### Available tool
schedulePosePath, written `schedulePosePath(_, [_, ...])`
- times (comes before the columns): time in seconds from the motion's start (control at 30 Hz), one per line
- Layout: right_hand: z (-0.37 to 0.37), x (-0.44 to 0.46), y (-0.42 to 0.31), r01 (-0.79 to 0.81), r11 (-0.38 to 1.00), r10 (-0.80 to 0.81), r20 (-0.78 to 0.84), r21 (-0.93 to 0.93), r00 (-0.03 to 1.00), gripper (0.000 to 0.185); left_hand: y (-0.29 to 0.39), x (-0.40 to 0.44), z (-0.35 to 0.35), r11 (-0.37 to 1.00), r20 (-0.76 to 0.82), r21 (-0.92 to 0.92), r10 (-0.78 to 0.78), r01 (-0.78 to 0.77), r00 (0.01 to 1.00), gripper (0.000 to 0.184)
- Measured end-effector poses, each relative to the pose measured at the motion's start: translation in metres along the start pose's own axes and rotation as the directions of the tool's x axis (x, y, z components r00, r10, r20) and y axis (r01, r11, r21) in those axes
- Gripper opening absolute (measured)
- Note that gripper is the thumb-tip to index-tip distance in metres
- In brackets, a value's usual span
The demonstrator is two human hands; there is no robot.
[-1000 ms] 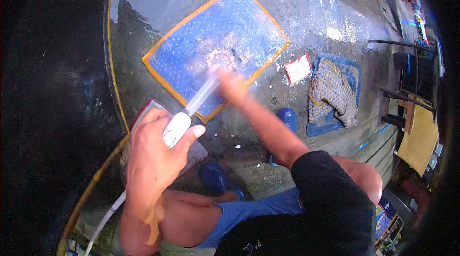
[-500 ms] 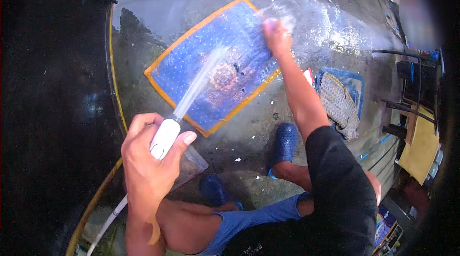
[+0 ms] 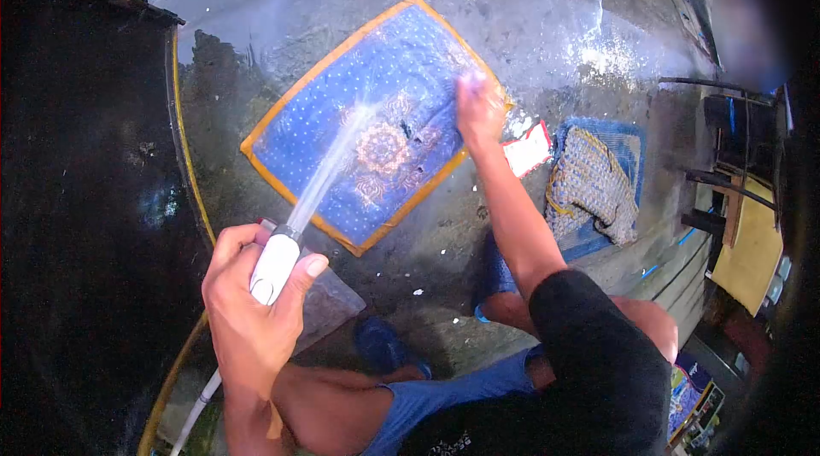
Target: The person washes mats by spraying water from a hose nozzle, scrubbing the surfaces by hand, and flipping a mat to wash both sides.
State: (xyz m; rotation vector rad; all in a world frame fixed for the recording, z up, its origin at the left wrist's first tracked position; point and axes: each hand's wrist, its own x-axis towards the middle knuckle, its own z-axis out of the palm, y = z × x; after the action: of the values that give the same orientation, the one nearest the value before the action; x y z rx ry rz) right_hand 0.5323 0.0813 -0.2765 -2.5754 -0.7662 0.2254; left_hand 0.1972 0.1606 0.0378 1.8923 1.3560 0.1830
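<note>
My left hand point(image 3: 256, 298) is wrapped round a white spray nozzle point(image 3: 275, 268) on a white hose point(image 3: 203, 396). Water streams from it onto a blue dotted mat point(image 3: 325, 114) with an orange border and a flower pattern, lying flat on the wet floor. Over the mat's right part is my right hand point(image 3: 481, 114), its fingers closed round something pinkish that is blurred and mostly hidden.
A red and white packet point(image 3: 530, 149) lies right of the mat. Beyond it a grey knitted cloth point(image 3: 594, 183) rests on a blue mat point(image 3: 628, 144). A greyish flat piece point(image 3: 329, 302) is by my left hand. A dark surface point(image 3: 85, 200) fills the left side.
My right hand went from the mat's middle out past its upper right edge, then came back slightly down and left. My left hand with the nozzle moved a little down and left.
</note>
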Motion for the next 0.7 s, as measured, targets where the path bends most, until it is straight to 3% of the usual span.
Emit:
schedulePosePath(0.03, [-0.009, -0.005, 0.006, -0.05, 0.999, 0.051, -0.066, 0.013, 0.996, 0.041, 0.0, -0.001, -0.001, 1.0, -0.006, -0.008, -0.008, 0.008, 1.0, 0.032])
schedulePosePath(0.13, [0.011, 0.017, -0.032, -0.01, 0.997, -0.005, -0.193, -0.075, 0.981, 0.033, 0.001, -0.003, -0.004, 1.0, -0.016, -0.014, -0.012, 0.012, 1.0, 0.032])
schedulePosePath(0.2, [0.083, 0.08, -0.053, 0.036, 0.998, -0.044, -0.168, -0.053, 0.985, 0.028, 0.001, -0.004, -0.005, 1.0, -0.017, 0.0, 0.003, -0.003, 1.0, 0.033])
schedulePosePath(0.23, [0.079, 0.1, -0.095, 0.177, 0.975, -0.187, -0.065, -0.134, 0.98, 0.027, 0.0, -0.004, -0.006, 1.0, -0.005, -0.006, -0.028, 0.028, 1.0, 0.033])
schedulePosePath(0.3, [0.089, 0.125, -0.149, 0.521, 0.851, -0.519, 0.049, -0.066, 0.854, 0.029, -0.001, -0.004, -0.005, 0.995, 0.024, -0.024, -0.094, 0.095, 0.995, 0.035])
schedulePosePath(0.4, [0.09, 0.119, -0.13, 0.452, 0.892, -0.451, -0.068, 0.0, 0.89, 0.031, 0.001, 0.001, -0.001, 0.999, 0.02, -0.023, -0.042, 0.043, 0.999, 0.035])
schedulePosePath(0.47, [0.058, 0.08, -0.072, 0.401, 0.912, -0.384, -0.163, 0.083, 0.909, 0.037, 0.004, 0.005, 0.0, 1.0, 0.004, -0.013, -0.003, 0.003, 1.0, 0.033])
schedulePosePath(0.5, [0.051, 0.066, -0.036, 0.397, 0.909, -0.344, -0.31, 0.128, 0.886, 0.043, 0.006, 0.006, 0.0, 1.0, -0.006, -0.012, 0.016, -0.016, 1.0, 0.032])
schedulePosePath(0.53, [0.012, 0.04, -0.025, 0.001, 0.995, 0.009, -0.099, 0.095, 0.995, 0.043, 0.009, 0.007, -0.001, 1.0, -0.005, -0.025, -0.007, 0.007, 1.0, 0.032])
schedulePosePath(0.6, [-0.013, 0.018, 0.0, -0.255, 0.966, 0.248, -0.118, -0.046, 0.961, 0.039, 0.012, 0.01, -0.002, 0.997, -0.008, -0.046, -0.059, 0.059, 0.998, 0.031])
schedulePosePath(0.7, [0.022, 0.042, -0.038, -0.184, 0.983, 0.178, -0.2, -0.015, 0.964, 0.03, 0.01, 0.009, -0.005, 0.999, -0.054, -0.021, 0.032, -0.033, 0.998, 0.032])
